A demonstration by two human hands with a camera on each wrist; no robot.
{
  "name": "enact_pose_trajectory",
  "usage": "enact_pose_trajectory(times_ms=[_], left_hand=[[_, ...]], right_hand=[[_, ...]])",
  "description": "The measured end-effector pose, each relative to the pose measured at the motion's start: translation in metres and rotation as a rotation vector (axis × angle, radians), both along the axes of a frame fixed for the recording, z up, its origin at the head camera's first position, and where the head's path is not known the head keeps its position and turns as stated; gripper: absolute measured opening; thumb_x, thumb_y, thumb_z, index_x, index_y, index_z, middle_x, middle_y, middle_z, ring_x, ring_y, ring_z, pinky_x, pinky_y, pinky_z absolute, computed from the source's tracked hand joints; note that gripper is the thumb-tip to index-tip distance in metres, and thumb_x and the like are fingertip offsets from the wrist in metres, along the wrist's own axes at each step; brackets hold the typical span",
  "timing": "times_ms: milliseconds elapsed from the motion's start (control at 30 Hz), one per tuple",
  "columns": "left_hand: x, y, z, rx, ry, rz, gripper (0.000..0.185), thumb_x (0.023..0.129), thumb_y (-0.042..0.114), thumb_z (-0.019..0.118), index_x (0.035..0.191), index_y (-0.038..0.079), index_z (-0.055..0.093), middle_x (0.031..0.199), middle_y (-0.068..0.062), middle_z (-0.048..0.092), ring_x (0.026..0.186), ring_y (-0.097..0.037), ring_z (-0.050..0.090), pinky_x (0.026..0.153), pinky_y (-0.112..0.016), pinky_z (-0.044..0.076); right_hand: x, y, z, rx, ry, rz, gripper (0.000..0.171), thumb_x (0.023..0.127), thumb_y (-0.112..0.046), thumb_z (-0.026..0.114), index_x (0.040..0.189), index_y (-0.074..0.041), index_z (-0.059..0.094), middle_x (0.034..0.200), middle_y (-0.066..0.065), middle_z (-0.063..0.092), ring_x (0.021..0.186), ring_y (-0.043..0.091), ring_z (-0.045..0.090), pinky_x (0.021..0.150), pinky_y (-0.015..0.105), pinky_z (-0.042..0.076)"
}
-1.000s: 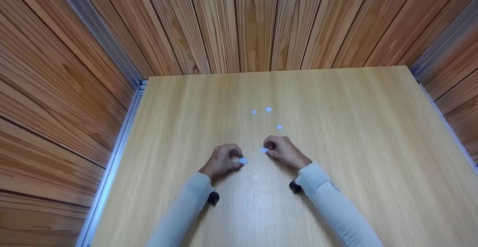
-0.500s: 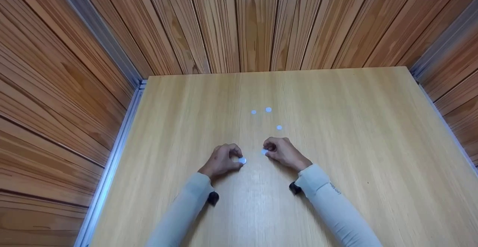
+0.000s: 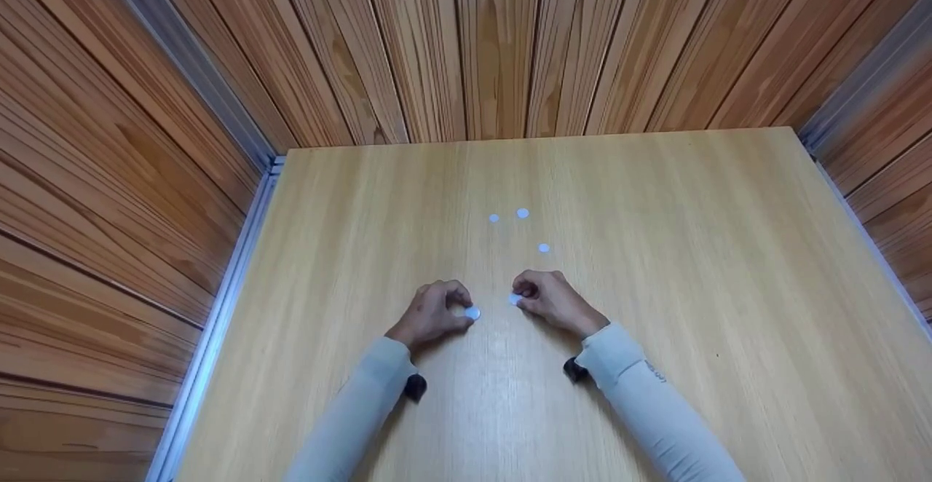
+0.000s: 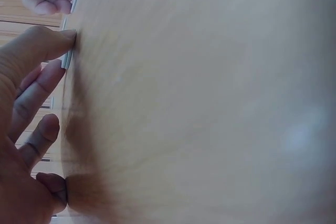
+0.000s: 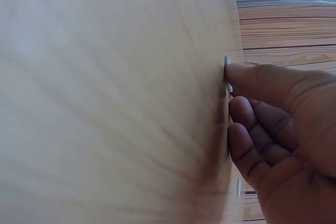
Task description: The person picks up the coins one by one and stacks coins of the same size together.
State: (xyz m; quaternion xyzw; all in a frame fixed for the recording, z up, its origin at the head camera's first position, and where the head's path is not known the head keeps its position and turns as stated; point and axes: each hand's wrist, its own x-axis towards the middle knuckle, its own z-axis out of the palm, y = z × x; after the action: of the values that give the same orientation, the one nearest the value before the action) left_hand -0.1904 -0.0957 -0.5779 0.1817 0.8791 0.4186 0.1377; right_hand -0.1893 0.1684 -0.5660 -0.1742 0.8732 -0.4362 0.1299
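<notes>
My left hand (image 3: 437, 311) holds a small white disc (image 3: 472, 313) by its edge, between thumb and index finger, low at the table. In the left wrist view this disc (image 4: 68, 56) shows as thin stacked layers, with the other fingers spread loosely behind. To the right, my right hand (image 3: 552, 298) grips a second white disc (image 3: 515, 299) at the tabletop, its thumb on the near side. The right wrist view shows the thumb against that disc's edge (image 5: 227, 61) and the other fingers bent, their tips down at the table.
Beyond the hands, three more white discs lie flat: a small one (image 3: 494, 218), a larger one (image 3: 523, 213) and one nearer the right hand (image 3: 544, 247). The wooden table (image 3: 692, 249) is bordered by plank walls (image 3: 502, 52) and a metal rail (image 3: 218, 336) on the left.
My right hand has drawn its disc slightly toward me along the table. The left hand stays almost where it was, and the three far discs have not been moved.
</notes>
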Motion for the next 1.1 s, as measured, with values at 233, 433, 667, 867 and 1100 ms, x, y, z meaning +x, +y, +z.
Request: enact_pose_trajectory(times_ms=[233,433,667,867,1100], left_hand=[[0.0,0.0,0.0,0.004,0.014,-0.003,0.021,0.08,0.016,0.084,0.094,0.019,0.069,0.093,0.01,0.068,0.094,-0.015,0.059,0.091,-0.041,0.044],[0.001,-0.001,-0.001,0.013,0.035,-0.011,0.019,0.081,0.017,0.084,0.094,0.017,0.069,0.093,0.009,0.07,0.094,-0.016,0.06,0.09,-0.04,0.045],[0.002,0.0,0.001,-0.017,0.027,0.001,0.019,0.081,0.017,0.084,0.094,0.018,0.069,0.093,0.01,0.069,0.094,-0.015,0.059,0.09,-0.04,0.046],[0.001,0.001,0.002,-0.039,0.01,0.008,0.021,0.081,0.018,0.083,0.095,0.02,0.069,0.094,0.01,0.067,0.092,-0.015,0.057,0.088,-0.038,0.046],[0.001,0.001,0.001,-0.054,0.006,0.012,0.022,0.08,0.018,0.084,0.096,0.02,0.068,0.094,0.01,0.065,0.089,-0.014,0.055,0.084,-0.036,0.045]], right_hand=[[0.002,0.0,0.0,0.0,0.006,0.002,0.017,0.091,-0.001,0.071,0.107,-0.004,0.068,0.099,0.004,0.069,0.09,0.018,0.063,0.083,0.038,0.052],[0.005,0.0,-0.001,-0.006,0.015,0.004,0.017,0.091,-0.002,0.071,0.107,-0.003,0.069,0.099,0.004,0.07,0.09,0.017,0.064,0.083,0.037,0.052],[0.01,0.001,-0.001,-0.013,0.016,0.013,0.016,0.09,-0.002,0.072,0.106,-0.004,0.07,0.097,0.002,0.07,0.088,0.016,0.063,0.081,0.034,0.051],[0.014,0.0,0.0,-0.023,0.01,0.024,0.016,0.09,-0.001,0.072,0.105,-0.004,0.069,0.097,0.004,0.07,0.088,0.017,0.064,0.08,0.034,0.052],[0.018,0.0,0.0,-0.02,-0.007,0.016,0.016,0.089,-0.001,0.072,0.104,-0.005,0.069,0.097,0.004,0.069,0.088,0.017,0.063,0.08,0.034,0.052]])
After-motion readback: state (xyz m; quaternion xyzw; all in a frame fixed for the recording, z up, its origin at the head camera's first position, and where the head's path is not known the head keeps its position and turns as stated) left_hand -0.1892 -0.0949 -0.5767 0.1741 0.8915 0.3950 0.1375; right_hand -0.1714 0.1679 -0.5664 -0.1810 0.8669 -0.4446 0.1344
